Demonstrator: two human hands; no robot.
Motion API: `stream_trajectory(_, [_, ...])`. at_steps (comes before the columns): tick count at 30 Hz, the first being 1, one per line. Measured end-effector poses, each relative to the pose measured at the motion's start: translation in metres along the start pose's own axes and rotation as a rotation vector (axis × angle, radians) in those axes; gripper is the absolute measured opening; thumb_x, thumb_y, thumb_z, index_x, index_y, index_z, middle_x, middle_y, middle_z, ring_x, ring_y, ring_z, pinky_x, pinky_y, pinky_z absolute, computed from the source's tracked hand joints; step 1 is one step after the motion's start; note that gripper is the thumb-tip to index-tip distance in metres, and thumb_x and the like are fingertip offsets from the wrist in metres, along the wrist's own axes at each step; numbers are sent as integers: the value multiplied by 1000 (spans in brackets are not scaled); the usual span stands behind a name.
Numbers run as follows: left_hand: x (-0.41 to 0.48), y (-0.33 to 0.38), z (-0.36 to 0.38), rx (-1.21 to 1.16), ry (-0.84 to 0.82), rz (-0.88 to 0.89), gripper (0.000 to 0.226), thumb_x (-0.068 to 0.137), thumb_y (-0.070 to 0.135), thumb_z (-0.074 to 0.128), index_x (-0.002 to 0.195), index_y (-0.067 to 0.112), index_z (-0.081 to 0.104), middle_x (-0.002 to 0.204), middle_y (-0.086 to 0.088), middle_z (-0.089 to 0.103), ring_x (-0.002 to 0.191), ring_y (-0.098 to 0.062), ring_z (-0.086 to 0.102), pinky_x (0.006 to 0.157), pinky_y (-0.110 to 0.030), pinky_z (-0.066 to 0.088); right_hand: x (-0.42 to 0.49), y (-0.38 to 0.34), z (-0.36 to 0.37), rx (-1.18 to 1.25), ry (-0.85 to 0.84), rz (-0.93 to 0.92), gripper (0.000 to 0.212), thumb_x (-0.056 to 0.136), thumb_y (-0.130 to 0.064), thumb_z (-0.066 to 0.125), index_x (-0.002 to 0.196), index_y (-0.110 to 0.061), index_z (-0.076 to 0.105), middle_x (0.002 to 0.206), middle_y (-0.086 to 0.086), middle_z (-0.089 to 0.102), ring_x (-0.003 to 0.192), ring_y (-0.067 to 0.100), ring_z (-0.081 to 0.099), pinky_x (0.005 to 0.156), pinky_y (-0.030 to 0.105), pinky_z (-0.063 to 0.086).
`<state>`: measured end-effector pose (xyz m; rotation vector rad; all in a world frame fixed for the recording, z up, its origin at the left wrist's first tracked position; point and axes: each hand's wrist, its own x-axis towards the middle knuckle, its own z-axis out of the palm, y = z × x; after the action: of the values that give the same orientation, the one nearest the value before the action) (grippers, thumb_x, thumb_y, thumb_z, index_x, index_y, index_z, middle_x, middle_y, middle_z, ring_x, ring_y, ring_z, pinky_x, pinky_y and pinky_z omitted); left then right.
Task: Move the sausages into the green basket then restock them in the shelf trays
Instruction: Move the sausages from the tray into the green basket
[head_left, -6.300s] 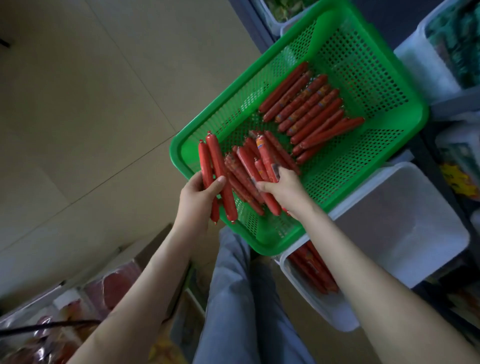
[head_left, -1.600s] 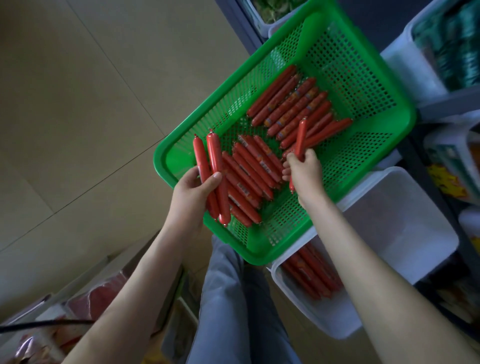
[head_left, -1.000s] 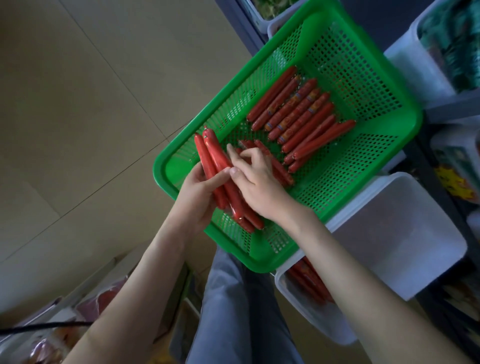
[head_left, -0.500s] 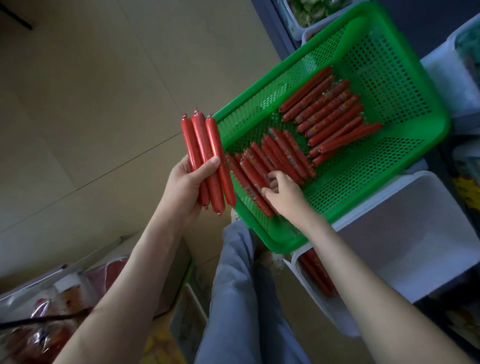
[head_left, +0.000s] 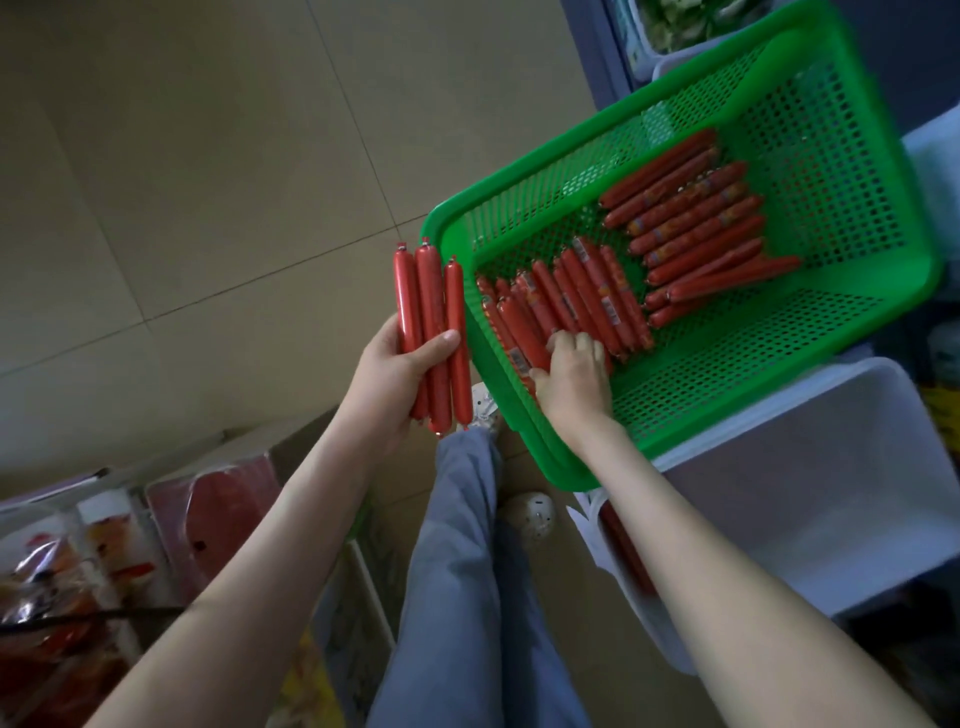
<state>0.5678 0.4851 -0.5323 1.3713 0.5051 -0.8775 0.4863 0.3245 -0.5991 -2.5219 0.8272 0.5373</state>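
Head view, left hand (head_left: 395, 379) lifted three sausages (head_left: 430, 312) outside green basket (head_left: 439, 228)

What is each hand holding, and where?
Left hand grips three sausages around their lower halves. Right hand curls over near ends of basket sausages; grip unclear.

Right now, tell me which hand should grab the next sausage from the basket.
Probably right. The right hand is on the near sausages in the basket; the left hand holds three sausages outside it.
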Motion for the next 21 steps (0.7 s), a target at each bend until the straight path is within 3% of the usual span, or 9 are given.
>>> stream_trajectory(6, [5,13,19,10,-50,61,20,88,2,62,104,14,58,84,-1,67,75,-11,66,64,-23,53,-3,0,-16,250,-225,35,37,85,-17,67,117,-7,53,119,12,56,113,27,51,98,34,39])
stream_trajectory(9, [10,21,30,68,-129,91,22,86,0,62,101,17,58,84,1,67,78,-14,65,64,-22,53,-3,5,-35,400,-270,69,29,85,-19,65,113,-13,63,103,4,65,97,20,60,90,31,47])
stream_trajectory(13, [19,27,57,89,-171,82,24,86,-2,62,103,15,58,82,4,68,74,-10,66,65,-22,53,11,39,-67,708,-138,277,13,87,-17,64,100,-17,63,83,-8,62,78,9,59,75,24,47])
stream_trajectory(16, [27,27,84,86,-129,73,22,86,-1,62,100,16,59,81,4,69,71,-10,67,64,-23,54,36,78,-80,860,19,509,8,89,-18,61,94,-13,64,82,0,64,80,17,60,79,34,49])
stream_trajectory(18, [35,27,100,69,-81,64,21,86,0,62,98,17,59,77,4,68,65,-8,66,57,-20,52,56,101,-85,773,123,631,12,85,-19,61,92,-8,64,88,9,67,85,26,62,79,38,49])
stream_trajectory(21, [47,28,117,32,-75,23,21,87,2,63,101,17,59,83,2,69,71,-11,68,63,-26,56,82,125,-93,617,268,746,32,82,-14,60,112,-2,53,117,18,60,107,32,58,85,32,43])
